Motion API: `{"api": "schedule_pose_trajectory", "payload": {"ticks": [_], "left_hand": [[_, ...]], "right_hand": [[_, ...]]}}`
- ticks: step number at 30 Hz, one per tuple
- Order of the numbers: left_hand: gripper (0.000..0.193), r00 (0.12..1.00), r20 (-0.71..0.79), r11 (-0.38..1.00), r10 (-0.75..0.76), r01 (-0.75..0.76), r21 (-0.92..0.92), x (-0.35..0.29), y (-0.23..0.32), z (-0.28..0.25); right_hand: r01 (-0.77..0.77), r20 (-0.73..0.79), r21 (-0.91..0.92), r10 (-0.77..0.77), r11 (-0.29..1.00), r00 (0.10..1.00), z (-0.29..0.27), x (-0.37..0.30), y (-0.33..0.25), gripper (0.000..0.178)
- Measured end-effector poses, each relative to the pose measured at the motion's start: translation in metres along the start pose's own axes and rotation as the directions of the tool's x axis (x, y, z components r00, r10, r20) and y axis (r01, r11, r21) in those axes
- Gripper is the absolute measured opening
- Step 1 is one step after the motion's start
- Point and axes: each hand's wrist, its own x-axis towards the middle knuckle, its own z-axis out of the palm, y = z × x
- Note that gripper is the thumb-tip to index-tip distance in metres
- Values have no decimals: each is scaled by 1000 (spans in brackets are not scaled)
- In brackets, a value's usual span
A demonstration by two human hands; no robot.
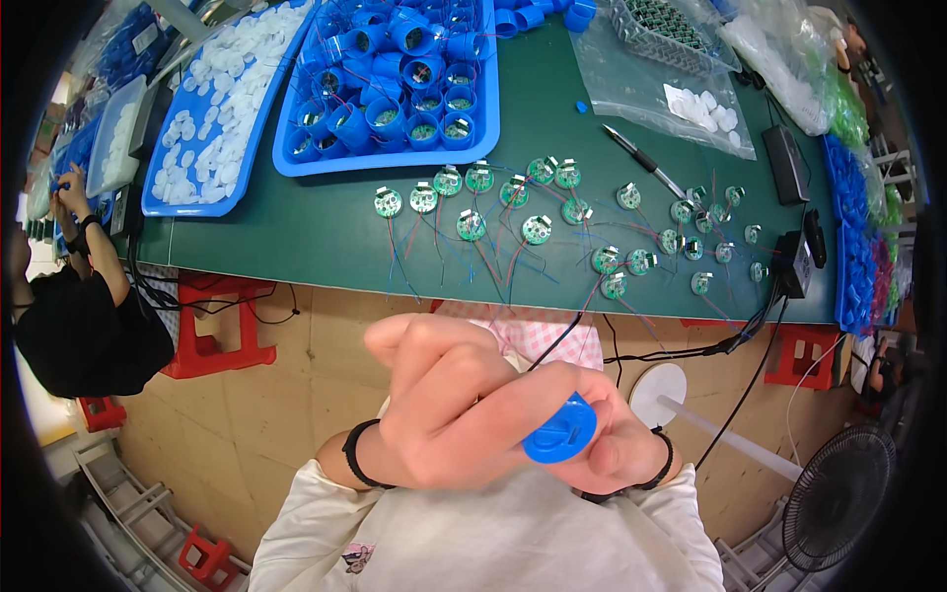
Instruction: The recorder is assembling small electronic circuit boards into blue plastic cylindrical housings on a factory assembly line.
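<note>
Both my hands are clasped together close to my chest, below the table's edge. My left hand [449,400] wraps over a round blue plastic cap [559,428], and my right hand [612,444] presses on it from the right. The cap's ribbed face points toward the camera. A black wire [557,338] runs up from between my hands to the table. On the green table [326,237] lie several small round green circuit boards [472,225] with thin red and blue wires.
A blue tray [395,89] of blue caps with boards inside stands at the back, beside a blue tray of white discs [212,118]. Plastic bags [671,69], a pen [641,158] and black adapters [794,261] lie at right. Another person [74,306] sits at left. Red stools [212,326] and a fan [838,493] stand on the floor.
</note>
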Motion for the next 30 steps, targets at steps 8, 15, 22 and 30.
{"api": "schedule_pose_trajectory", "payload": {"ticks": [8, 15, 22, 30], "left_hand": [[33, 1000, -4, 997, 2, -2, -71, 1, 2, 2], [32, 996, 38, 995, -75, 77, -67, 1, -3, 3], [30, 994, 81, 996, -75, 79, -50, 0, -5, 2], [32, 997, 38, 996, -70, 72, -44, -1, 3, 8]], "right_hand": [[-74, 68, 7, 73, 997, 995, -6, -3, -7, 50], [-26, -9, -37, 25, 999, 1000, -2, -1, -5, 47], [-20, -222, -21, 14, 1000, 975, 8, -2, -2, 43], [-99, -217, -32, 90, 995, 972, 20, 0, -12, 37]]}}
